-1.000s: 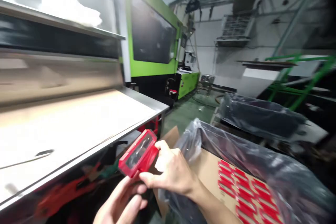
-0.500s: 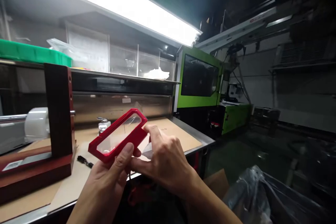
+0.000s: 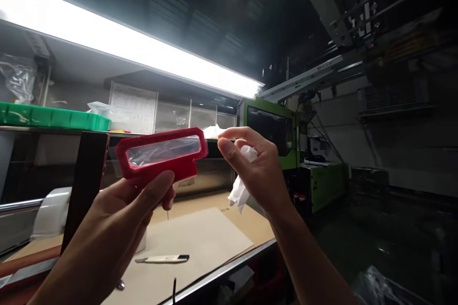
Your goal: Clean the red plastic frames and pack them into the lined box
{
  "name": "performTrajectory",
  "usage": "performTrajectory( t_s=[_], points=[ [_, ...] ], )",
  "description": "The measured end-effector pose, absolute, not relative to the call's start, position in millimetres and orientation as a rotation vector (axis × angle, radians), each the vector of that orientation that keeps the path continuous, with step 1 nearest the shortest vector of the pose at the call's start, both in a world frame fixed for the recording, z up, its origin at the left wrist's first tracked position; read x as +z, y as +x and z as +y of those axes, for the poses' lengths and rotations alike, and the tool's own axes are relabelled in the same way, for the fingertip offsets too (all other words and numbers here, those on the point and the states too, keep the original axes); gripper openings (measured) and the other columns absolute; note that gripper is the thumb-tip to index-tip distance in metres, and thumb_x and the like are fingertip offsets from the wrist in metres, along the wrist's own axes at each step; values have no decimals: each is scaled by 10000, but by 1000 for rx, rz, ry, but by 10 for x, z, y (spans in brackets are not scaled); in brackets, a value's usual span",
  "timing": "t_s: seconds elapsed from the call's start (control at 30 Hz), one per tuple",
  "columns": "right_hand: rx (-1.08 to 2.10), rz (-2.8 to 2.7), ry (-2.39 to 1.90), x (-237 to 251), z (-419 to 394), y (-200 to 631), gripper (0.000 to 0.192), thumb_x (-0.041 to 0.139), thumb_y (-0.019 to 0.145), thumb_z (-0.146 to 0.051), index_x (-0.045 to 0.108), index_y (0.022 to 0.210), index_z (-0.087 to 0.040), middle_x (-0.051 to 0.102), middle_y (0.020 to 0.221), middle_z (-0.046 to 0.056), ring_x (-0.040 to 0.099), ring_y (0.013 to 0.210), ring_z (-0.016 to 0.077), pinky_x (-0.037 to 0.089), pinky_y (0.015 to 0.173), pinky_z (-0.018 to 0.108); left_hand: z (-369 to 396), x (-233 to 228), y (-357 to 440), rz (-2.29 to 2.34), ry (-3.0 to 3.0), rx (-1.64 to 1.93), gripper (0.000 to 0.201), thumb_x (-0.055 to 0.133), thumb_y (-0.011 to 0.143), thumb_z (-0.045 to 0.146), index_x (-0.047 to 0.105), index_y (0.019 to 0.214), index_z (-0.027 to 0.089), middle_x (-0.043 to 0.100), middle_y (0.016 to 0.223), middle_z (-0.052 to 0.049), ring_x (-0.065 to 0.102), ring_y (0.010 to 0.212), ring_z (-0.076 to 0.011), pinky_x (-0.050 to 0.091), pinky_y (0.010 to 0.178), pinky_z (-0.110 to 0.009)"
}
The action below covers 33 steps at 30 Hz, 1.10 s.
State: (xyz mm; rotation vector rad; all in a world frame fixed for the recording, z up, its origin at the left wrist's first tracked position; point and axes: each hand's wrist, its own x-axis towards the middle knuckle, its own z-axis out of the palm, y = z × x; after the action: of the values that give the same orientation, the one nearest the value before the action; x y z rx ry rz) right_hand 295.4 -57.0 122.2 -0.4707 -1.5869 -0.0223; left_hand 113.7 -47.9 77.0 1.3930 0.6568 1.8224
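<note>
Cardboard-covered workbench (image 3: 200,243) under striplight (image 3: 125,43).

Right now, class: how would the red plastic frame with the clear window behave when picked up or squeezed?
The red frame probably is light: the left hand holds it up by its lower edge alone. It looks stiff, keeping its shape unsupported. The clear window looks glossy, so likely easily smudged or scratched.

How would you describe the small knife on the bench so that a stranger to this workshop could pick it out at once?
Start at the long workbench under the bright strip light, covered with a pale cardboard sheet. On that sheet, below the left hand holding the red frame, lies the utility knife. It is the only slim, flat, pale tool there, with a dark right end.
</note>
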Motion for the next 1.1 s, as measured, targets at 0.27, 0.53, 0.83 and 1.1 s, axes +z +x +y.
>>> performTrajectory(
  t_s=[0.27,0.53,0.83,1.1],
  points=[
    [-54,-1589,-424,1474,-632,2900,228,636,804,-418,641,883,-204,504,596,-58,419,490,71,327,462,227,-578,1048,1177,587,1545,1840,302,782,594,452,685,730,200,655,589,18,547,619,-125,417,594,-202],
    [-67,-1606,-369,1578,-694,2853,231,625,812,-419,632,858,-193,555,681,-34,454,541,77,342,491,229,-594,1100,1114,671,1680,1838,295,712,664,488,648,655,201,649,618,11,538,658,-144,388,655,-239],
    [-61,-1596,-349,1610,-713,2813,216,641,792,-404,634,806,-189,515,629,-46,429,513,71,327,471,223,-595,1081,1058,659,1712,1835,259,703,688,464,656,684,209,653,644,9,542,676,-151,391,666,-244],
    [-104,-1600,-357,1631,-681,2792,170,640,785,-344,635,759,-176,501,579,-55,408,483,68,325,463,223,-574,1100,1050,633,1744,1839,260,708,670,479,658,675,223,644,617,20,540,642,-150,389,632,-254]
  ],
)
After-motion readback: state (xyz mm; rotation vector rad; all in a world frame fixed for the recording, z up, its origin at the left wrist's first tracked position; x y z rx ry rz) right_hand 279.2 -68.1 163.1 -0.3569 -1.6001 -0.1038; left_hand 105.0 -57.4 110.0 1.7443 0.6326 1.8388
